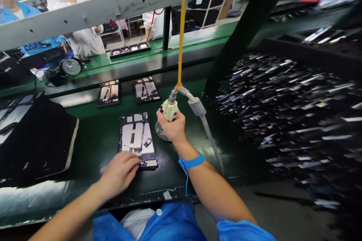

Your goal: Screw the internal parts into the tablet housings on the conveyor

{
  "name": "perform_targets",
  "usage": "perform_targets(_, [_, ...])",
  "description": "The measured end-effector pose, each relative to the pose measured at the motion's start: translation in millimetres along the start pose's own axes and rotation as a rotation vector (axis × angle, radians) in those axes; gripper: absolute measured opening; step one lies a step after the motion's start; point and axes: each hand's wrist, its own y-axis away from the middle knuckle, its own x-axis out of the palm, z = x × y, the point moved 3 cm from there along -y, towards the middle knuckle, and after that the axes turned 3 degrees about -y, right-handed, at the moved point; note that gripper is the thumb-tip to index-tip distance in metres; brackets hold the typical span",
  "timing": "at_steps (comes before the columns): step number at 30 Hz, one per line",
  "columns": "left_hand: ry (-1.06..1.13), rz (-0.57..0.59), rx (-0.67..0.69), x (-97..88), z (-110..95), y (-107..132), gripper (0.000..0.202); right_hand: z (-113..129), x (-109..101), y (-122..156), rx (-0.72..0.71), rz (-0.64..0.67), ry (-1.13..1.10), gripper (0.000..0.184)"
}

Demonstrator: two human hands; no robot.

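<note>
An opened tablet-like device lies on the green bench, showing silvery plates, dark ribbon strips and a small black part on its right half. My left hand rests at its near left corner, fingers bent together over the lower edge; whatever is between the fingertips is hidden. Wrapped round a cream-coloured electric screwdriver, my right hand is to the right of the device. The screwdriver hangs from a yellow strap and has a grey cable. Partly under that hand sits a round perforated metal dish.
Two similar opened devices lie farther back. At left stands a dark stack; at right, a large blurred pile of dark and shiny pieces. A lamp and a metal beam are beyond. Other people work opposite.
</note>
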Motion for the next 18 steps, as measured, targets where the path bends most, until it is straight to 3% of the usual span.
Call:
perform_targets(3, [-0.459,0.232,0.201,-13.4,-1,-52,0.031,2,0,0,0.002,0.009,0.004,0.02])
perform_targets(5, [-0.59,0.351,0.248,-14.0,-2,-74,0.029,2,0,1,-0.002,0.006,0.002,0.02])
perform_targets(9, [-0.577,0.415,0.29,-16.1,-6,-74,0.02,2,-1,1,-0.008,-0.013,0.005,0.02])
perform_targets(12, [-0.49,0.362,0.338,-20.9,-7,-49,0.016,0,-1,1,-0.015,-0.011,0.006,0.019])
perform_targets(18, [-0.428,0.076,0.519,-12.5,5,-10,0.018,0,0,2,-0.047,-0.006,-0.017,0.015])
